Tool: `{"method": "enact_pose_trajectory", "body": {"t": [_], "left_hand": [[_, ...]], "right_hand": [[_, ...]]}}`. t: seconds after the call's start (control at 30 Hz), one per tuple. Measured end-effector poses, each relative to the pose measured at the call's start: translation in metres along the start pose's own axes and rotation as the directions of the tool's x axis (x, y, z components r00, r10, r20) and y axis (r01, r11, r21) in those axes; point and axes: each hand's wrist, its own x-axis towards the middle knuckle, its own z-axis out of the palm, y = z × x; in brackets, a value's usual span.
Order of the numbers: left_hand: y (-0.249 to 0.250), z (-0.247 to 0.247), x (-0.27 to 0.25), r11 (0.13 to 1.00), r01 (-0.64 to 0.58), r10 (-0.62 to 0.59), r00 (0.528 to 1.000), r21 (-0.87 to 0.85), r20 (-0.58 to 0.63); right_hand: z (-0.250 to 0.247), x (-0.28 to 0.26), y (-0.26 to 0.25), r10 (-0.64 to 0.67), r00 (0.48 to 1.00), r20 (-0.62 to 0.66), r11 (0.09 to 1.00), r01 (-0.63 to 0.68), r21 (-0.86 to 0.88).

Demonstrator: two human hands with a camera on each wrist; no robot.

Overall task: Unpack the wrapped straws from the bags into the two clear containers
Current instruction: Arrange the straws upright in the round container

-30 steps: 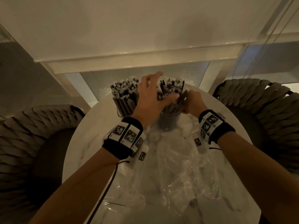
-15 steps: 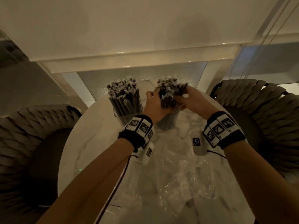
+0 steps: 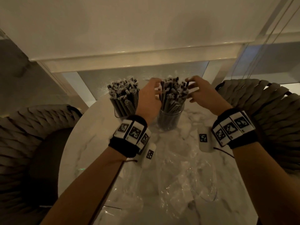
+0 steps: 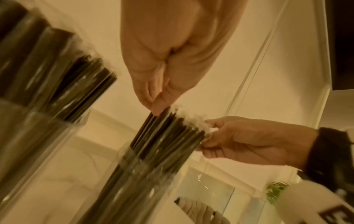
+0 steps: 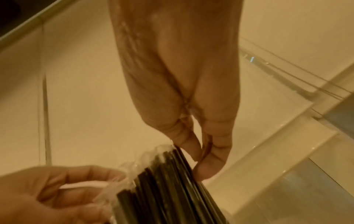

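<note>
Two clear containers stand at the far side of the round marble table [image 3: 84, 143], both packed with dark wrapped straws standing upright. The left container [image 3: 121, 109] is untouched. My hands bracket the straws [image 3: 172, 93] in the right container [image 3: 169, 121], up at their tops. My left hand [image 3: 156, 90] curls its thumb and fingers on the bundle's left side, fingertips [image 4: 158, 111] on the straw ends. My right hand [image 3: 189, 86] pinches a straw at the bundle's right edge, seen closely in the right wrist view [image 5: 203, 157].
Crumpled empty clear plastic bags [image 3: 170, 184] cover the near half of the table. Woven chairs stand at the left [image 3: 24, 135] and right [image 3: 267, 111]. A window ledge [image 3: 129, 62] runs just behind the containers.
A second ago my left hand lay over the right container's straws with the right hand beside it. Both hands then gripped the bundle and have now moved up to its tops.
</note>
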Motion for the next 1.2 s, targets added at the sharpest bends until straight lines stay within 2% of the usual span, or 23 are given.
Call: {"method": "enact_pose_trajectory", "body": {"t": [0.07,0.1,0.17,0.2,0.27,0.33,0.43,0.6,0.73,0.8,0.87,0.93,0.97,1.03,1.07,1.13,1.2], "left_hand": [[-0.015,0.010,-0.016,0.999,0.010,-0.004,0.990,0.042,-0.141],[-0.021,0.015,-0.022,0.996,0.055,-0.045,0.989,0.066,-0.142],[-0.029,0.029,-0.029,0.976,0.164,-0.163,0.986,0.143,-0.018],[-0.030,0.035,-0.030,0.957,0.168,-0.180,0.983,0.236,0.034],[-0.032,0.044,-0.027,0.891,0.088,-0.125,0.991,0.445,0.054],[-0.030,0.046,-0.018,0.888,0.100,-0.118,0.993,0.448,0.013],[-0.023,0.036,-0.005,0.863,0.042,-0.083,0.995,0.503,0.060],[-0.005,0.010,0.020,0.933,0.065,-0.110,0.988,0.353,0.109],[0.010,-0.002,0.034,0.934,0.001,-0.085,0.972,0.358,0.220],[0.009,-0.005,0.032,0.930,-0.022,-0.057,0.977,0.366,0.205],[0.004,-0.003,0.023,0.945,-0.030,-0.011,0.993,0.327,0.121],[0.000,0.001,0.007,0.985,-0.014,0.018,1.000,0.169,-0.024],[0.000,0.003,-0.003,0.996,-0.034,0.044,0.991,0.082,-0.123],[-0.005,0.009,-0.023,0.990,-0.140,0.137,0.938,0.014,-0.317],[-0.010,0.014,-0.031,0.989,-0.145,0.143,0.926,0.022,-0.349],[-0.019,0.026,-0.043,0.998,-0.036,0.050,0.963,0.058,-0.265],[-0.027,0.038,-0.044,0.986,0.094,-0.075,0.987,0.134,-0.143]], "right_hand": [[0.004,-0.008,0.011,0.022,0.998,-0.057,0.999,-0.020,0.036],[0.008,-0.012,0.017,0.029,0.998,-0.048,0.999,-0.028,0.025],[0.020,-0.021,0.019,0.025,1.000,-0.007,1.000,-0.025,-0.004],[0.026,-0.024,0.018,0.014,1.000,0.007,1.000,-0.014,0.001],[0.037,-0.025,0.013,-0.027,1.000,-0.009,0.999,0.027,0.024],[0.041,-0.022,0.006,-0.071,0.997,-0.028,0.997,0.071,-0.018],[0.032,-0.010,-0.004,-0.105,0.994,0.000,0.989,0.105,-0.102],[-0.001,0.008,-0.021,-0.088,0.989,0.118,0.971,0.112,-0.210],[-0.003,0.014,-0.024,-0.085,0.978,0.193,0.948,0.139,-0.287],[-0.001,0.013,-0.021,-0.092,0.975,0.204,0.929,0.158,-0.335],[0.000,0.010,-0.013,-0.130,0.979,0.159,0.930,0.176,-0.324],[0.000,0.002,-0.005,-0.140,0.990,0.035,0.965,0.144,-0.217],[0.001,-0.002,-0.001,-0.144,0.988,-0.047,0.978,0.135,-0.158],[0.004,-0.015,0.007,-0.162,0.965,-0.207,0.986,0.147,-0.084],[0.007,-0.022,0.011,-0.163,0.951,-0.262,0.986,0.153,-0.060],[0.016,-0.035,0.015,-0.155,0.949,-0.276,0.988,0.146,-0.051],[0.030,-0.041,0.016,-0.130,0.972,-0.195,0.991,0.121,-0.059]]}}
